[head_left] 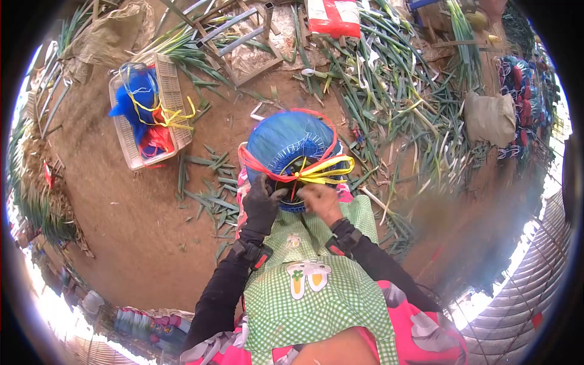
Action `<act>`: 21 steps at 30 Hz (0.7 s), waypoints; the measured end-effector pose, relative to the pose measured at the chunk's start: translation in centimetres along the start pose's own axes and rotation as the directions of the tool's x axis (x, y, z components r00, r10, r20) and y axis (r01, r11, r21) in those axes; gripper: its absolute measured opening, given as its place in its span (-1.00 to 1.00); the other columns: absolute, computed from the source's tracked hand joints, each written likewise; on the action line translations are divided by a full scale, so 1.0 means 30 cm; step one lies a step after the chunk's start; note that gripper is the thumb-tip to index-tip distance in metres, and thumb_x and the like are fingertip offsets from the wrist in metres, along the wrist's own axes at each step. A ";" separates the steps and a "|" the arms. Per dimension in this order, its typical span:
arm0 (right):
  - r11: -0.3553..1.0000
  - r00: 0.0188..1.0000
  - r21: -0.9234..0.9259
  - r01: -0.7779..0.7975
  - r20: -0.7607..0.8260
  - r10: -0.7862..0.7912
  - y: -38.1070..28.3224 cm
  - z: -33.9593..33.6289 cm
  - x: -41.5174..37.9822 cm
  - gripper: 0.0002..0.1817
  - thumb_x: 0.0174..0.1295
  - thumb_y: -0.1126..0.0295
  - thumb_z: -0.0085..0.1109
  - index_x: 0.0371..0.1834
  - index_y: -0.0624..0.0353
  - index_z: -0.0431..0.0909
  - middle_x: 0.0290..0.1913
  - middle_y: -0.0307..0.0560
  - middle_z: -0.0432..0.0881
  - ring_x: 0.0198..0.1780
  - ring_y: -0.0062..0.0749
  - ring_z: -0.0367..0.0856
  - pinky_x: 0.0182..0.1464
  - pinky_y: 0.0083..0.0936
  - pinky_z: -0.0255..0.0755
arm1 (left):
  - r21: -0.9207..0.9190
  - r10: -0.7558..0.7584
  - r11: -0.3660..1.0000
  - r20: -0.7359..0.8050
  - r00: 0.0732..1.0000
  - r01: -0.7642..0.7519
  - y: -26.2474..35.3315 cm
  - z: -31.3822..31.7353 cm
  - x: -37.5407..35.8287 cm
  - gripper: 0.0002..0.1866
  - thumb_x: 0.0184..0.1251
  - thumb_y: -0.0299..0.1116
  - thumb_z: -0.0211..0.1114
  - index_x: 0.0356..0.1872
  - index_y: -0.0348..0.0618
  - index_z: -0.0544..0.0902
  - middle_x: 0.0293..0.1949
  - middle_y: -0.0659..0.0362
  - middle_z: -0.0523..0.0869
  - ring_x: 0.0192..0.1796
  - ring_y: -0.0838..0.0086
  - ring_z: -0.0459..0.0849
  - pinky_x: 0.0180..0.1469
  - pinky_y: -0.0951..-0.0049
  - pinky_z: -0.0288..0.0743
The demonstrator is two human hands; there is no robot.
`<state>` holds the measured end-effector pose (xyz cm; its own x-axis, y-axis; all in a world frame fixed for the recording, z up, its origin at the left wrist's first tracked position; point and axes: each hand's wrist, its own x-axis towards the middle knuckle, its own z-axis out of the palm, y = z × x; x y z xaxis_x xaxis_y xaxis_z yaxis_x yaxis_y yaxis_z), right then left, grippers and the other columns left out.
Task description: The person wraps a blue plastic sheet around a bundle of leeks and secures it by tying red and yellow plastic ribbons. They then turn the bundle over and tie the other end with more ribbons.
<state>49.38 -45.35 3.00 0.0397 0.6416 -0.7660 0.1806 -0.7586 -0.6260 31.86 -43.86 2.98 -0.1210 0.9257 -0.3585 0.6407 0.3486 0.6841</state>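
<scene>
A round bundle wrapped in blue netting rests on my lap against a green checked apron. Red and yellow plastic ribbons cross over its near end. My left hand, in a dark glove, grips the bundle's near rim. My bare right hand pinches the ribbons where they meet at the bundle's opening. Black sleeves cover both forearms.
A white plastic basket with blue netting and ribbons lies on the dirt at upper left. Green onion stalks are heaped across the ground at the back and right. A wooden frame and a red-white sack lie beyond.
</scene>
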 end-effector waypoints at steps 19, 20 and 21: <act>0.652 0.702 -0.357 0.668 0.012 -0.712 -0.119 0.028 0.129 -0.61 0.13 0.59 -0.04 0.08 0.29 0.44 -0.13 0.25 0.58 -0.06 0.09 0.60 -0.07 -0.26 0.50 | 0.443 0.148 0.844 0.348 0.926 -0.302 0.060 0.133 0.065 -0.78 0.03 -0.10 0.28 -0.52 0.00 0.62 -0.68 0.13 0.62 -0.59 0.19 0.64 -0.58 0.17 0.41; 0.735 0.771 -0.308 0.604 -0.010 -0.637 -0.094 0.036 0.111 -0.60 0.13 0.59 -0.03 0.08 0.30 0.44 -0.11 0.26 0.57 -0.05 0.10 0.59 -0.04 -0.26 0.49 | 0.496 0.161 0.818 0.289 0.944 -0.292 0.022 0.158 0.057 -0.80 0.04 -0.12 0.27 -0.55 0.02 0.61 -0.69 0.14 0.62 -0.61 0.21 0.64 -0.61 0.18 0.41; 0.819 0.841 -0.244 0.519 -0.026 -0.541 -0.096 0.027 0.105 -0.60 0.12 0.59 -0.01 0.09 0.31 0.44 -0.08 0.28 0.55 -0.03 0.10 0.58 -0.01 -0.25 0.48 | 0.549 0.161 0.791 0.239 0.958 -0.270 0.006 0.182 0.064 -0.82 0.05 -0.14 0.25 -0.59 0.04 0.61 -0.69 0.15 0.62 -0.63 0.22 0.64 -0.63 0.19 0.40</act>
<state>48.18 -41.24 2.27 -0.0392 0.9526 -0.3016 0.4087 -0.2602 -0.8748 35.88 -42.80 -1.04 0.1684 0.9075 -0.3847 0.9558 -0.0549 0.2889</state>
